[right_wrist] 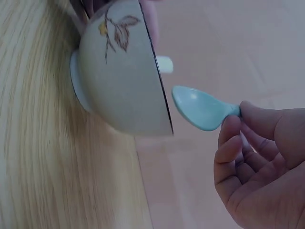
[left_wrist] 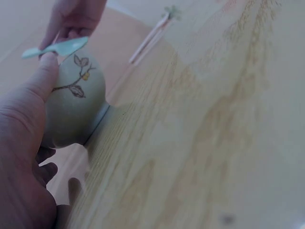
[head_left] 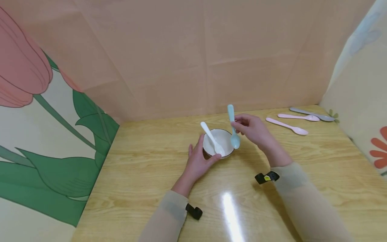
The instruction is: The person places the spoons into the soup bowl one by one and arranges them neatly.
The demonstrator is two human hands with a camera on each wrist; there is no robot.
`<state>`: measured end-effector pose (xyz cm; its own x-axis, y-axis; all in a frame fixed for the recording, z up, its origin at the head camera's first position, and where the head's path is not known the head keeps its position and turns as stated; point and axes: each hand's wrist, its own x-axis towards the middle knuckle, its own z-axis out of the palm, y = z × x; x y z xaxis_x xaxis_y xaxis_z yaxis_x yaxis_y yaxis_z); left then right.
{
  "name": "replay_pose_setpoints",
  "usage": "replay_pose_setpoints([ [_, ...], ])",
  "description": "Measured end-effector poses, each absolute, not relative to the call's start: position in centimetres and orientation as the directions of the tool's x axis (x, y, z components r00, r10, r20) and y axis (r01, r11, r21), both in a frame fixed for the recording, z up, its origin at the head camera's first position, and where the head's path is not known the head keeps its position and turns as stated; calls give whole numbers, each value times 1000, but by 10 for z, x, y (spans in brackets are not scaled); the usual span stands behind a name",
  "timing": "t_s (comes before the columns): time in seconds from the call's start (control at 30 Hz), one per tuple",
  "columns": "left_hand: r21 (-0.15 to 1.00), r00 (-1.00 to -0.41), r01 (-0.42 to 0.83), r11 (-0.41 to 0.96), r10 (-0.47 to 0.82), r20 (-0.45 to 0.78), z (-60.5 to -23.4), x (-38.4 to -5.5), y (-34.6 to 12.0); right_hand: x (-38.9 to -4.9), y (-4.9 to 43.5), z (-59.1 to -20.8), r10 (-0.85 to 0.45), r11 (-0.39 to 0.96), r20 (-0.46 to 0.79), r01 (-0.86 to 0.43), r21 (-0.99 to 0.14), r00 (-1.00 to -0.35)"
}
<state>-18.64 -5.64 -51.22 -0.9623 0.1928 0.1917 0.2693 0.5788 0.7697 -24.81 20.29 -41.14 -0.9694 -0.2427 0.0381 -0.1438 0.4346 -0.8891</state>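
A white bowl point(head_left: 212, 134) with a dark rim and a leafy branch pattern outside stands on the wooden table. My left hand point(head_left: 198, 162) grips its side, thumb at the near rim and fingers round the left. A white spoon point(head_left: 206, 128) leans inside, its handle sticking out past the far-left rim. My right hand point(head_left: 253, 129) pinches a light blue spoon point(head_left: 231, 112) by the handle between thumb and fingers. The blue spoon's bowl end point(right_wrist: 200, 109) points down, right at the bowl's right rim, and shows above the rim in the right wrist view.
Two pink spoons point(head_left: 287, 126) and a grey spoon point(head_left: 314, 114) lie at the back right of the wooden table point(head_left: 145, 188). A pinkish-tan backdrop point(head_left: 157, 60) rises behind the table, with a flower-printed panel point(head_left: 60, 174) on the left and another printed panel point(head_left: 356, 101) on the right.
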Motion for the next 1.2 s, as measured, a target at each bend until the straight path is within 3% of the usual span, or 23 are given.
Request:
replay_pose_setpoints([
  [0.3,775,-961,273,570,195,196,-513,-189,-57,-253,176,-415,-284,401,71,-186,-897,-956],
  [1.2,766,-964,257,589,206,165,-514,-190,-57,-256,138,-433,-335,603,-4,-211,-769,-942],
])
